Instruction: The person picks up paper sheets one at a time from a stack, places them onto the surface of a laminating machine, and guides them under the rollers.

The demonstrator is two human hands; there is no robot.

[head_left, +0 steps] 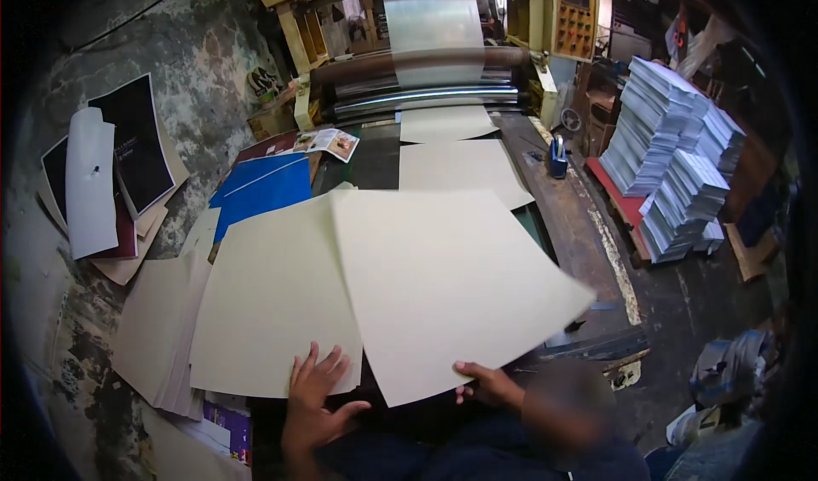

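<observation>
A large cream paper sheet [452, 285] is held by its near edge in my right hand [490, 385], thumb on top and fingers beneath. Its right corner looks slightly blurred. To the left lies another cream sheet [264, 302] on a pile, partly covered by the held one. My left hand [319, 400] rests on that sheet's near edge with fingers spread. Beyond them, two more sheets [460, 167] lie in a row toward the machine's shiny roller [426, 104], the farther one reaching up to it.
Clear film [433, 25] hangs down to the roller. A control panel [573, 12] is at the upper right. Tall stacks of paper [656, 127] stand right, near a blue tape dispenser [557, 157]. Blue sheets [264, 190] lie left; black prints [136, 140] lean against the wall.
</observation>
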